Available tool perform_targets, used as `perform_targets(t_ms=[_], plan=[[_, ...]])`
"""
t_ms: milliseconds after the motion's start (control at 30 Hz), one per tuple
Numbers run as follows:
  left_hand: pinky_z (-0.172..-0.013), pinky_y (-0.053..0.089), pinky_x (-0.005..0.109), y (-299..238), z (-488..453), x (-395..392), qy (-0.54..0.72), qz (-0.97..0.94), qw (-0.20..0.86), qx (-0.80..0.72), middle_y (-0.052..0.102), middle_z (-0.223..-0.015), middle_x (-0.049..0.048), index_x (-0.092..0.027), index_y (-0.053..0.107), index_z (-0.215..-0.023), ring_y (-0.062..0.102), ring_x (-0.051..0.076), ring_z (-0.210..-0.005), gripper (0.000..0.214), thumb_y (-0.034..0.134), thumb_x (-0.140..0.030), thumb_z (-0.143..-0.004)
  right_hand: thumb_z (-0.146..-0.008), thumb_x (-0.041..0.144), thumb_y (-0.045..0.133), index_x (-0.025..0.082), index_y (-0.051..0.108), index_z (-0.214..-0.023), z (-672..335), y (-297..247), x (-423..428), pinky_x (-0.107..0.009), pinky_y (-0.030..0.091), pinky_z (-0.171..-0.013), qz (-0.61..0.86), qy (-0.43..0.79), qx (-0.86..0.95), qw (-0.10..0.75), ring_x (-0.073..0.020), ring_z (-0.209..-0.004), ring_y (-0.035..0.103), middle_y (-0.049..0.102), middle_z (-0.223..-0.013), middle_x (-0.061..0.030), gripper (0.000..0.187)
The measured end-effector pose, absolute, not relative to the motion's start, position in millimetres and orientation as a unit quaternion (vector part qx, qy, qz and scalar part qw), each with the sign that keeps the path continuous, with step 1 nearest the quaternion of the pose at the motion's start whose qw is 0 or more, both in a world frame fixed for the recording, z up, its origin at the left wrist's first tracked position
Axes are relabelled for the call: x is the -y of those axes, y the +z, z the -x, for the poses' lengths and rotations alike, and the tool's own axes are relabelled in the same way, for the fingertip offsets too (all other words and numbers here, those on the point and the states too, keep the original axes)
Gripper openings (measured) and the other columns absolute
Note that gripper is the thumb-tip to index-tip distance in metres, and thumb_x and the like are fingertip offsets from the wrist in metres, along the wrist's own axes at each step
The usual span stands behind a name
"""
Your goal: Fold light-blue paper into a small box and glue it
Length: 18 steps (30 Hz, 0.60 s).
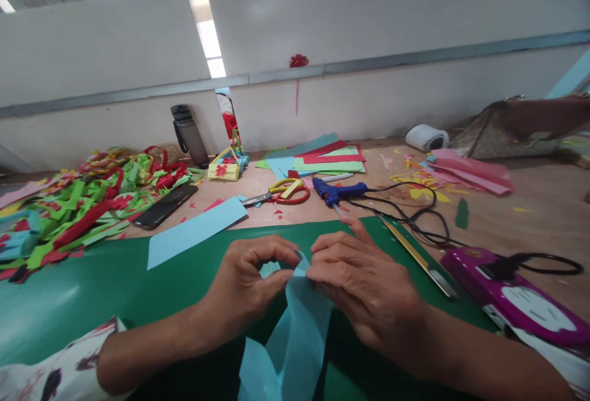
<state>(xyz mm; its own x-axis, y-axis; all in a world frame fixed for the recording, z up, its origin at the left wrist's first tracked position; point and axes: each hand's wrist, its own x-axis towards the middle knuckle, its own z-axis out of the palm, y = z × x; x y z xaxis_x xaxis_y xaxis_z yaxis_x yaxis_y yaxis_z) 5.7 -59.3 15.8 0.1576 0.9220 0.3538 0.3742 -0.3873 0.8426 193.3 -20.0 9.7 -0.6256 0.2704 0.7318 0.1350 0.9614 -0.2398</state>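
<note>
Head view, blue paper (306, 315): smooth, folded, near centre over the shiny green mat (184, 281).
Left hand (251, 278): thumb and forefinger pinch its top.
Right hand (362, 281): fingers grip it alongside.
Extension socket (488, 281): rounded magenta plastic, right; white label (537, 309) unreadable.

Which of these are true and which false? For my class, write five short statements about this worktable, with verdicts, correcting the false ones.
1. The left hand and the right hand both hold a light-blue paper. True.
2. The glue gun is yellow. False: it is blue.
3. A dark phone lies beside the heap of paper strips. True.
4. The scissors stand upright in a cup. False: they lie flat on the table.
5. A black plug sits in the magenta box. True.
</note>
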Motion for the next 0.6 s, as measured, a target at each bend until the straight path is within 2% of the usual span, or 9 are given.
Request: perform_targets(t_ms=[433,600], plan=[[-0.073,0.048,0.023,14.4,-4.7,61.6,0.488,-0.719,0.319,-0.378,0.068,-0.080,0.0051,-0.012,0.067,-0.073,0.063,0.015,-0.076,0.002,0.065,-0.011,-0.075,-0.079,0.000,0.051,0.015,0.057,-0.088,-192.9,10.3,23.4,-0.038,0.035,-0.093,0.108,0.106,0.895,0.419,-0.0135,-0.087,0.055,0.064,-0.079,-0.0023,0.018],[-0.070,0.047,0.022,14.2,-8.7,61.9,0.487,-0.709,0.299,-0.414,0.068,-0.079,0.0057,-0.012,0.066,-0.072,0.063,0.014,-0.074,0.003,0.065,-0.010,-0.074,-0.080,0.005,0.053,0.014,0.058,-0.084,-192.8,11.3,24.6,-0.041,0.031,-0.095,0.126,0.091,0.891,0.427,-0.0143,-0.085,0.056,0.064,-0.077,-0.0030,0.011]])
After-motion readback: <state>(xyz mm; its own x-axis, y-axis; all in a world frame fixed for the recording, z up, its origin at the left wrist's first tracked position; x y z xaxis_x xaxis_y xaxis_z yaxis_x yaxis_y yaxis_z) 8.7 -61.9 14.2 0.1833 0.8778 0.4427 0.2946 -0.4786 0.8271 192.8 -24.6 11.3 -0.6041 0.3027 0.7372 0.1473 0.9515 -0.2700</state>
